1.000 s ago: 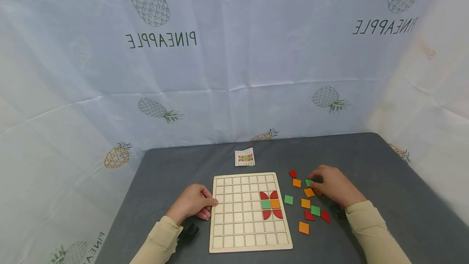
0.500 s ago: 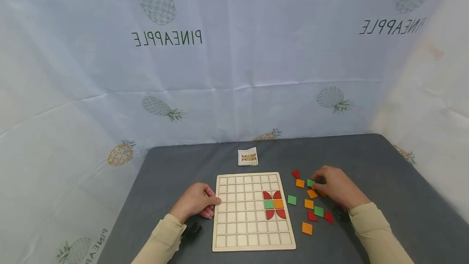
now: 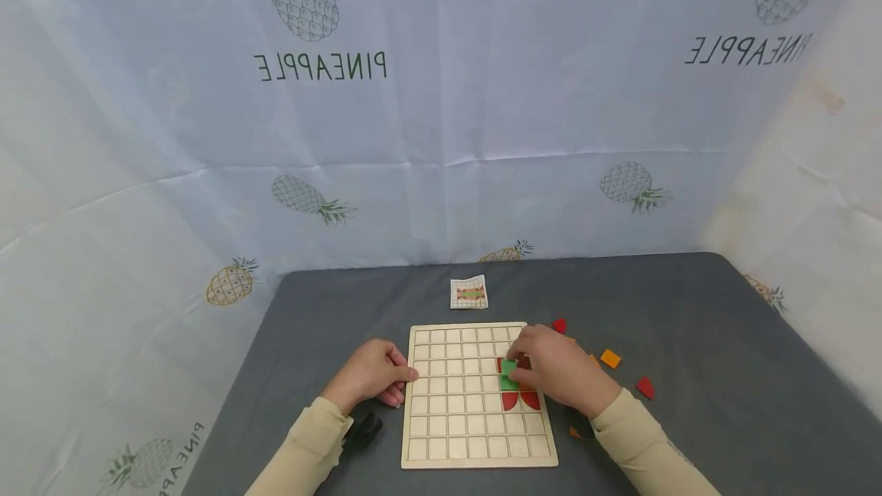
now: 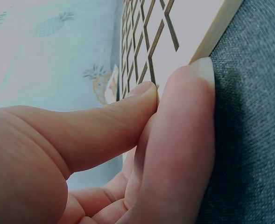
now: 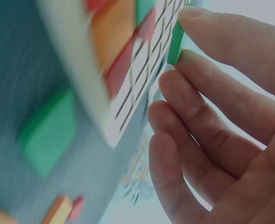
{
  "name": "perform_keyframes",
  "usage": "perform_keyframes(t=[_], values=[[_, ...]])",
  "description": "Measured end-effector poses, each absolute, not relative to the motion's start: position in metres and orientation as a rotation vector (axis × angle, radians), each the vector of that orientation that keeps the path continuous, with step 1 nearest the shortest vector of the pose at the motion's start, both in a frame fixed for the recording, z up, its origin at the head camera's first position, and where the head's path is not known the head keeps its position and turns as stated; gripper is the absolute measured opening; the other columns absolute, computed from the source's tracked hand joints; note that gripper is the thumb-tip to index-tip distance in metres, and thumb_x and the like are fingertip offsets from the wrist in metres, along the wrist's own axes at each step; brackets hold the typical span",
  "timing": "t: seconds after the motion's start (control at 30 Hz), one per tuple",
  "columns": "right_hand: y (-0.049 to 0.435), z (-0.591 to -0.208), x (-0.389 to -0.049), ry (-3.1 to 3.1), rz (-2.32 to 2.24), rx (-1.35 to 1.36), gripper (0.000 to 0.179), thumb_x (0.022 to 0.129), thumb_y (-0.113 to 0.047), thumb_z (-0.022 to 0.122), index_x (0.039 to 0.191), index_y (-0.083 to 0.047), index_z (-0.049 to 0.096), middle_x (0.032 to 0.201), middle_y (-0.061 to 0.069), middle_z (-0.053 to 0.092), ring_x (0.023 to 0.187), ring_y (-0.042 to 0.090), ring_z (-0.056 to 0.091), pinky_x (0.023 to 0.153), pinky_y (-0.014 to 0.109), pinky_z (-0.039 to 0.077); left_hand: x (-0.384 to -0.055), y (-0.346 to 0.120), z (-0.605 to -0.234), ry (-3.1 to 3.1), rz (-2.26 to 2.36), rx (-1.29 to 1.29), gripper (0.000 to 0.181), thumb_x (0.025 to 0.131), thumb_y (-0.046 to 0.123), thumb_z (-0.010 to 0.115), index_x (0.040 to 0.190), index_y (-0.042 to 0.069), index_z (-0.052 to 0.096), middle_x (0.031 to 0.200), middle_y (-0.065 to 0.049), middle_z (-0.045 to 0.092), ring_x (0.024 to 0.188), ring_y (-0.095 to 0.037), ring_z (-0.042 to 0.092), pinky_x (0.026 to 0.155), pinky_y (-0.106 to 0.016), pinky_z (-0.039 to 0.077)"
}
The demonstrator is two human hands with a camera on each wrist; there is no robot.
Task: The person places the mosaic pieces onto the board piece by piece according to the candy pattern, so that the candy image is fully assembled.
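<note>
As its thumb rests on top and a finger braces the side, the left hand (image 3: 368, 371) pinches the left edge of the grid board (image 3: 448, 429), near the middle of the worktop (image 3: 358, 301); a light, steady hold there should keep it from sliding. By the worktop's far edge lies the pattern card (image 3: 469, 293), worth a glance to confirm the cell. Over the board's right part, a green tile (image 5: 176, 43) is clamped between thumb and finger in the right hand's (image 3: 561, 370) grip; whether it touches the board cannot be told. It is best lowered flat and squared to its cell, without nudging the seated red quarter pieces (image 3: 509, 402). Towards the worktop's right edge, a loose orange tile (image 3: 610, 359) and a red piece (image 3: 645, 387) lie apart.
</note>
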State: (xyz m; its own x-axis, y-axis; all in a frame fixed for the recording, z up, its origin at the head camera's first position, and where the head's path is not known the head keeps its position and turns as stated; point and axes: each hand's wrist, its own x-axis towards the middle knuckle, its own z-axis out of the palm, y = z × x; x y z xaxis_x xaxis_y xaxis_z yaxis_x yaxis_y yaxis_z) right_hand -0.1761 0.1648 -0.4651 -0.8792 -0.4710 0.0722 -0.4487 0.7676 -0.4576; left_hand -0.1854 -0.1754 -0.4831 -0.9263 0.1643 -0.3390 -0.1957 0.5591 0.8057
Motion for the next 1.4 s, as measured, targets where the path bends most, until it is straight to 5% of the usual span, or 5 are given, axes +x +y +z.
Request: perform_keyframes(t=[1.4], values=[[0.134, -0.478, -0.171, 3.002, -0.528, -1.01, 0.011, 0.09, -0.025, 0.091, 0.093, -0.019, 0.082, 0.089, -0.008, 0.061, 0.083, 0.005, 0.05, 0.069, 0.023, 0.055, -0.186, -0.178, -0.485, 2.398, 1.33, 0.001, 0.027, 0.093, 0.018, 0.087, 0.101, 0.002, 0.066, 0.079, -0.011, 0.072, 0.059, -0.015, 0.073, 0.056, -0.035, 0.066]])
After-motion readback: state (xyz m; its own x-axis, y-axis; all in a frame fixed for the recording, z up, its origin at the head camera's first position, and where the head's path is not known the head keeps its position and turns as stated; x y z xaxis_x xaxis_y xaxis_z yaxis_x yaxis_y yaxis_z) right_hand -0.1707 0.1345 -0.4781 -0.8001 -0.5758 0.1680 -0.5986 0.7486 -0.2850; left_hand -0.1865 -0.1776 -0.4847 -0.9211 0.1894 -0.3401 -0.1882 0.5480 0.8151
